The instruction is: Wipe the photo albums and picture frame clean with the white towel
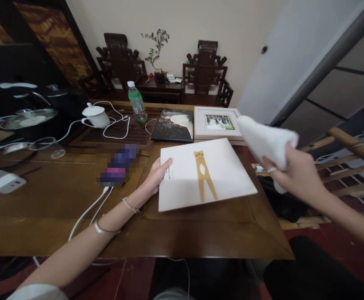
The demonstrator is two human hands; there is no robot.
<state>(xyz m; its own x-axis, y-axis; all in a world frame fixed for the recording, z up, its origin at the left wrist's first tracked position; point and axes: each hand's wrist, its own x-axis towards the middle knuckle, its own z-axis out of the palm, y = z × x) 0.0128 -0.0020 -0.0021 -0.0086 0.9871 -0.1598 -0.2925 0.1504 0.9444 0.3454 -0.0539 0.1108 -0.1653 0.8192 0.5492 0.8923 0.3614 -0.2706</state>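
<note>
A white square board [228, 175] with a gold clip-shaped figure [204, 175] lies on the wooden table [60, 200]. My left hand [157, 177] grips the board's left edge, thumb on top. My right hand [290, 168], with a ring on one finger, is raised at the table's right edge and is closed on a bunched white cloth [265, 139]. The cloth hangs in the air just right of the board, not touching it.
Behind the board lie a dark picture panel [174, 125] and a white framed photo [218, 123]. A green bottle [137, 102], a lidded white cup [95, 116], white cables [88, 210] and a white charger [5, 182] sit to the left. Carved chairs [205, 73] stand beyond.
</note>
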